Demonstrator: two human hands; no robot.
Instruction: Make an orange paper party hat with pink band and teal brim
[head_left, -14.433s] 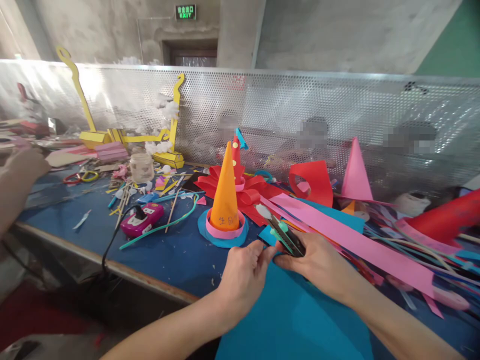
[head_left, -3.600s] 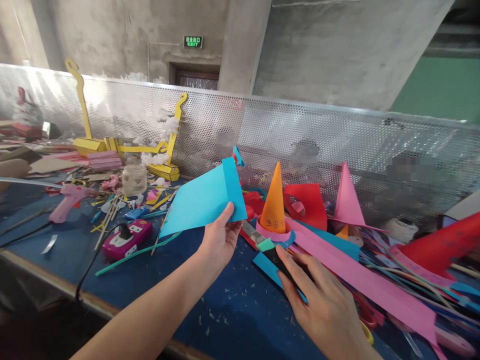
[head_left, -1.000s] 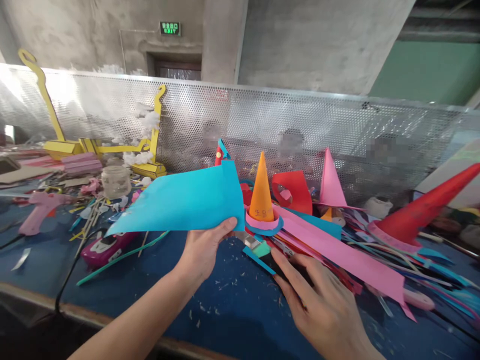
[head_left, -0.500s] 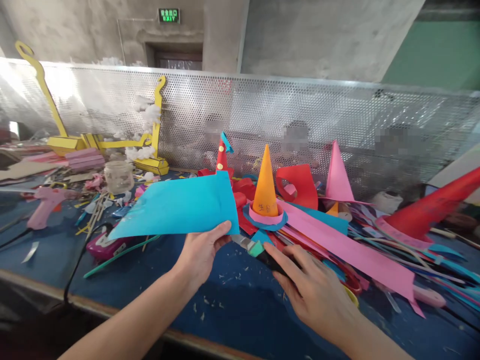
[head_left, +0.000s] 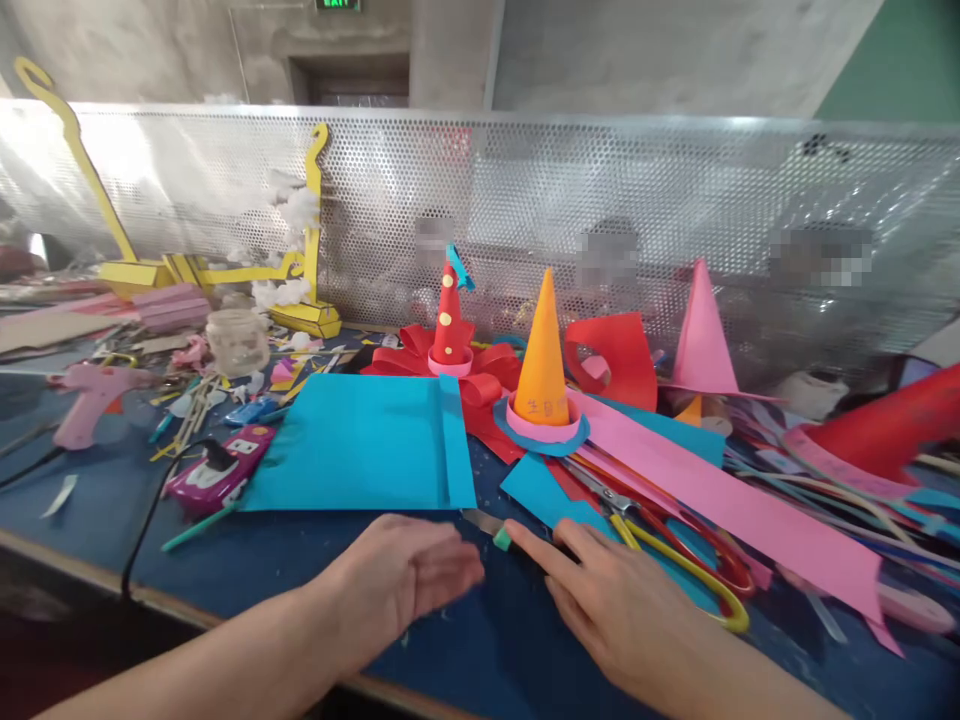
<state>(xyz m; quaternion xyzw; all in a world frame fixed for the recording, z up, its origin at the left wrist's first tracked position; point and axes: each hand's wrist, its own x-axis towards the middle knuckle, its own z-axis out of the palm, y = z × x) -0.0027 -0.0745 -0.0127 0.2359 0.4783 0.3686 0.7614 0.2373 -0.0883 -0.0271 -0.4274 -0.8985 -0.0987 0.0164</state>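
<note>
A blue sheet (head_left: 356, 445) of craft material lies on the dark blue table, with a narrow strip folded along its right side. My left hand (head_left: 420, 570) hovers just in front of its near edge, empty, palm turned sideways and fingers loosely extended. My right hand (head_left: 615, 600) grips a utility knife (head_left: 502, 540) with a dark body and a green piece near the blade. The blade points left, its tip close to the sheet's lower right corner; whether they touch I cannot tell. Scissors (head_left: 637, 520) with red and yellow handles lie beyond my right hand.
Behind the sheet stand a red dotted cone hat (head_left: 448, 325) and an orange cone hat (head_left: 547, 360). A purple power strip (head_left: 217, 470) sits by the sheet's left edge, a pink glue gun (head_left: 86, 400) farther left. Pink strips (head_left: 720, 480) spread rightward. A perforated metal panel (head_left: 525, 200) closes the back.
The blue sheet has gone from being held up in my left hand to lying on the table. My left hand has let go and come nearer. The knife stays in my right hand.
</note>
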